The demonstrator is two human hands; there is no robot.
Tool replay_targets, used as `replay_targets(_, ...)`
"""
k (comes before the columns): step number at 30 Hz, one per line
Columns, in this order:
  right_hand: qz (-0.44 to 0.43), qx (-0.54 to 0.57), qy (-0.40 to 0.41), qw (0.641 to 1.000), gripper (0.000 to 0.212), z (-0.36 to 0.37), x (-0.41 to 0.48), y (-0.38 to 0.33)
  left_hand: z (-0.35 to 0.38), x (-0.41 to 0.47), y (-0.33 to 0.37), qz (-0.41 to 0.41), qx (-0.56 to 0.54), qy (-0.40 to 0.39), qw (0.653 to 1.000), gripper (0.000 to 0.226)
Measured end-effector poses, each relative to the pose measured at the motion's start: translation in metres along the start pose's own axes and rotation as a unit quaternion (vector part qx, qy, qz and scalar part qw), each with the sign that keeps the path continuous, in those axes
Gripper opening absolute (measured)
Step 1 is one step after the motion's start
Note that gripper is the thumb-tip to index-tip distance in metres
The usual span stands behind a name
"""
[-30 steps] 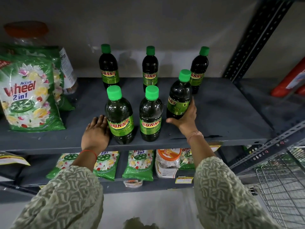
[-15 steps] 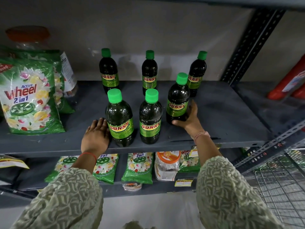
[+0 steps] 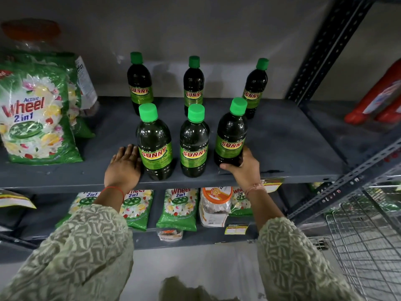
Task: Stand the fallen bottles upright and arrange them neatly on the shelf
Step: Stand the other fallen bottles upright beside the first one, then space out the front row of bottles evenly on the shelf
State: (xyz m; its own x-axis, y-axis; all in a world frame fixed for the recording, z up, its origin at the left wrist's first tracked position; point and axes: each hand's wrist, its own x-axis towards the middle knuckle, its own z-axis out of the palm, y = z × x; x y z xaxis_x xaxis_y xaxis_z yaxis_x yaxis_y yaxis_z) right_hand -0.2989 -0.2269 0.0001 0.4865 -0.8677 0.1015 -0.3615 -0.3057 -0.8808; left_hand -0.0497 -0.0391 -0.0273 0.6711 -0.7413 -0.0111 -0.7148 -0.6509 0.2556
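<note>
Several dark bottles with green caps and SUNNY labels stand upright on the grey shelf [image 3: 282, 137], in a back row and a front row. My right hand [image 3: 244, 168] grips the base of the front right bottle [image 3: 231, 135], which leans slightly. My left hand [image 3: 123, 166] lies flat on the shelf, fingers together, touching the left side of the front left bottle [image 3: 155, 144]. The front middle bottle [image 3: 194, 144] stands free between them. Behind stand the back left bottle [image 3: 138, 83], back middle bottle [image 3: 193, 83] and back right bottle [image 3: 255, 88].
Green Wheel detergent bags [image 3: 36, 118] lean at the shelf's left. Red containers [image 3: 382, 101] lie on the neighbouring shelf to the right. More detergent packs [image 3: 178, 207] and a jar [image 3: 214, 205] sit on the lower shelf. A wire basket [image 3: 368, 242] is at lower right.
My right hand has drawn the front right bottle forward toward the shelf edge, nearer in line with the other front bottles. My left hand has stayed beside the front left bottle.
</note>
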Motion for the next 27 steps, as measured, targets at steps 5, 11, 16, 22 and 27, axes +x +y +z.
replay_targets(5,-0.005,-0.016,-0.013,1.000,0.064,-0.004,-0.015,0.002,0.001,0.002,-0.003,0.005,0.008,0.001,1.000,0.054)
replay_targets(11,-0.004,-0.022,-0.019,1.000,0.066,-0.009,-0.025,0.003,0.002,0.003,-0.002,0.001,-0.006,0.012,1.000,0.053)
replay_targets(16,-0.005,-0.026,-0.026,0.999,0.068,-0.009,-0.026,0.003,0.005,0.005,-0.005,0.005,-0.014,0.025,1.000,0.052)
replay_targets(22,0.005,0.031,-0.051,0.998,0.099,-0.011,-0.028,0.006,-0.004,-0.030,0.009,-0.145,-0.288,0.242,0.915,0.039)
replay_targets(27,-0.019,0.020,-0.038,0.999,0.090,-0.014,-0.025,0.007,0.010,-0.116,0.075,-0.054,-0.344,0.322,0.880,0.049)
